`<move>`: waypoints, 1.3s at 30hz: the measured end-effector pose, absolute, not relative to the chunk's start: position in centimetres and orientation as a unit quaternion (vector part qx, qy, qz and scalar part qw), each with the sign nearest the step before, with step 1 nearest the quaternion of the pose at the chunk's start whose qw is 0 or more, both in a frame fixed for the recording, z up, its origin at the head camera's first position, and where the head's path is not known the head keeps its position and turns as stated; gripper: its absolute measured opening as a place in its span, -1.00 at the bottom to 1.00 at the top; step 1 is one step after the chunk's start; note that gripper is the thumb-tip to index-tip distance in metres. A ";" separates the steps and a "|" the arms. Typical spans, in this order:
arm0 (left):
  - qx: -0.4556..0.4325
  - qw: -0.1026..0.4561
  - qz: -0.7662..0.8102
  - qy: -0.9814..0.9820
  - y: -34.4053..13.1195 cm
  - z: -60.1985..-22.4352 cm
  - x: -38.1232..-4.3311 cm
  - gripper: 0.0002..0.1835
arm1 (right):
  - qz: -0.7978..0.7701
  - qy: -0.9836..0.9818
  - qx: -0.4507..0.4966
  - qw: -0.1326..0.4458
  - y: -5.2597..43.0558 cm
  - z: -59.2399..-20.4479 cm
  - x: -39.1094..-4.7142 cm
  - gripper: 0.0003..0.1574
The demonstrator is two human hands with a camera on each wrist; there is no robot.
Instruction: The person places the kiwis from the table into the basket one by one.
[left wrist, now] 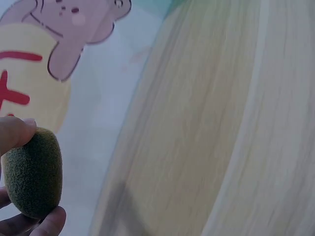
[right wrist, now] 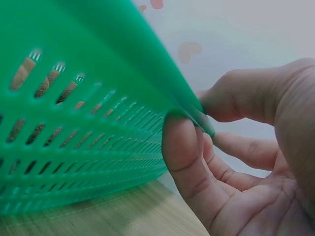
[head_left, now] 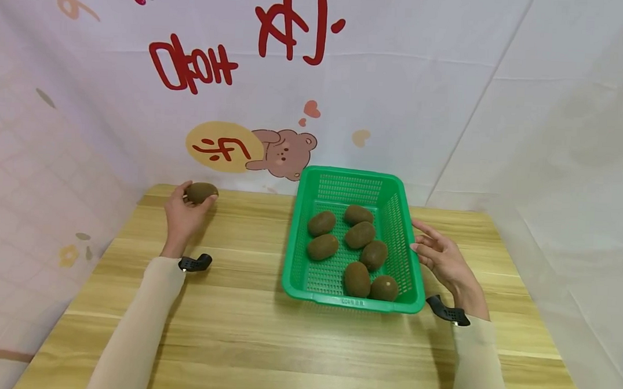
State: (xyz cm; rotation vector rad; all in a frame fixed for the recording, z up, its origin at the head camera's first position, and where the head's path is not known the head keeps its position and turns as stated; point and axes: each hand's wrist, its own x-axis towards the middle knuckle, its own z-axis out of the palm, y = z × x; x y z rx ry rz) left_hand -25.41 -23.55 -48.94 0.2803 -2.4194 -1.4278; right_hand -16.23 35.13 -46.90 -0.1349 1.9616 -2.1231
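My left hand [head_left: 182, 215] holds a brown fuzzy kiwi [head_left: 202, 193] at the back left of the table, with thumb and fingers on opposite sides of it. In the left wrist view the same kiwi [left wrist: 33, 173] appears at the left edge, gripped at its ends. A green plastic basket [head_left: 352, 302] stands right of centre, with several kiwis [head_left: 357, 279] lying on its bottom. At its right side is my right hand [head_left: 446, 261]. The right wrist view shows that hand's curled fingers [right wrist: 182, 147] gripping the edge of the basket's rim [right wrist: 162, 54].
The wood-grain table [head_left: 222, 335] meets a white printed cloth [head_left: 389, 87] behind it, close to the basket's far rim. Further pale cloth stands at both sides. Each wrist wears a black camera mount [head_left: 196, 263].
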 end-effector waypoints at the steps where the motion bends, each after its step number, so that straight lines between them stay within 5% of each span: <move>1: 0.094 0.158 -0.503 -0.844 -23.4 -48.8 -25.3 -0.10 | -0.730 0.671 -0.046 0.124 35.1 -47.0 -16.2 -0.08; 39: -0.083 0.171 -0.561 -0.806 -14.9 -45.1 -20.7 -0.22 | -0.699 0.704 -0.036 0.120 35.2 -47.0 -16.2 -0.09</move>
